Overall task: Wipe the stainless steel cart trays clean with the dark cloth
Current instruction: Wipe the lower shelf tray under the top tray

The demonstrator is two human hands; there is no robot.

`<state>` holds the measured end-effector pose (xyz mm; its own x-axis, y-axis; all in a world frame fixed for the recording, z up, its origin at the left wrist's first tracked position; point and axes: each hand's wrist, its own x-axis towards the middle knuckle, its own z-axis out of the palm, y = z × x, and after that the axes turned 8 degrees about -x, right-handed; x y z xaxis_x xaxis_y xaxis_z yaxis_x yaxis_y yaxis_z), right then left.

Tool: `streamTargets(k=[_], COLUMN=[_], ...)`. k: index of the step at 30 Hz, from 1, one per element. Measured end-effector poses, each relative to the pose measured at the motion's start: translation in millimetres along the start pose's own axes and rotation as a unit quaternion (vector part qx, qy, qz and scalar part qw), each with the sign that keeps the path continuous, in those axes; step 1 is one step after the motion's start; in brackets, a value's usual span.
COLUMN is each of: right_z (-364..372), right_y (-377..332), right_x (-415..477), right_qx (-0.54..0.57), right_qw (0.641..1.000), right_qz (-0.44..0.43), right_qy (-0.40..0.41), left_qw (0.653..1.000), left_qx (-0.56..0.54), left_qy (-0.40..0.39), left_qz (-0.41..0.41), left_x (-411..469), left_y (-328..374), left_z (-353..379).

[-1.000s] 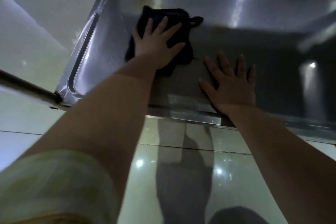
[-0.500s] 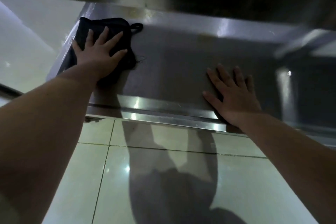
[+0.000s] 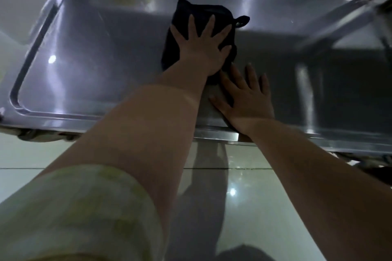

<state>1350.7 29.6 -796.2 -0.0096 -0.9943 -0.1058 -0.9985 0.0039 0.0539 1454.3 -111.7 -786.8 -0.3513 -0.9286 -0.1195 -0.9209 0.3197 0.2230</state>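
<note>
We press our left hand (image 3: 201, 48) flat on the dark cloth (image 3: 186, 11), our right hand (image 3: 247, 96) flat just beside it, and the tray (image 3: 95, 48) runs long to both sides.

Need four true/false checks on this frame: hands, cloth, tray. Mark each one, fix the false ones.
1. The left hand lies flat, fingers spread, on the dark cloth. True.
2. The right hand is bunching up the cloth. False: it rests flat with straight fingers on the tray, at the near edge.
3. The cloth has a small loop at its far right corner. True.
4. The cloth sits in the tray's left corner. False: it lies about mid-tray, toward the far rim.
</note>
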Motion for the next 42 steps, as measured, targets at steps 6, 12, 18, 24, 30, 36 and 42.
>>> streamTargets(k=[6, 12, 18, 24, 30, 36, 42], right_z=[1, -2, -11, 3, 1, -4, 0], right_y=[-1, -4, 24, 54, 55, 65, 64], right_x=[1, 3, -8, -37, -33, -35, -26], right_qx=[0.007, 0.012, 0.005, -0.002, 0.026, 0.220, 0.104], right_qw=[1.000, 1.000, 0.997, 0.999, 0.999, 0.956, 0.984], right_qz=[-0.004, -0.001, -0.076, 0.041, 0.043, 0.162, 0.141], right_qy=[0.015, 0.013, -0.005, -0.021, -0.008, 0.102, 0.031], left_qw=[1.000, 0.994, 0.986, 0.977, 0.995, 1.000, 0.999], left_qx=[-0.006, -0.025, -0.024, -0.051, -0.012, -0.002, 0.026], left_qy=[0.005, 0.051, 0.037, 0.030, 0.024, 0.010, 0.012], left_qz=[0.027, -0.090, -0.161, -0.205, -0.095, 0.029, 0.021], left_x=[-13, -48, -76, -66, -33, -38, -56], left_y=[-54, -162, -191, -144, -17, 72, -32], left_z=[-7, -30, -39, -30, 0, 23, -3])
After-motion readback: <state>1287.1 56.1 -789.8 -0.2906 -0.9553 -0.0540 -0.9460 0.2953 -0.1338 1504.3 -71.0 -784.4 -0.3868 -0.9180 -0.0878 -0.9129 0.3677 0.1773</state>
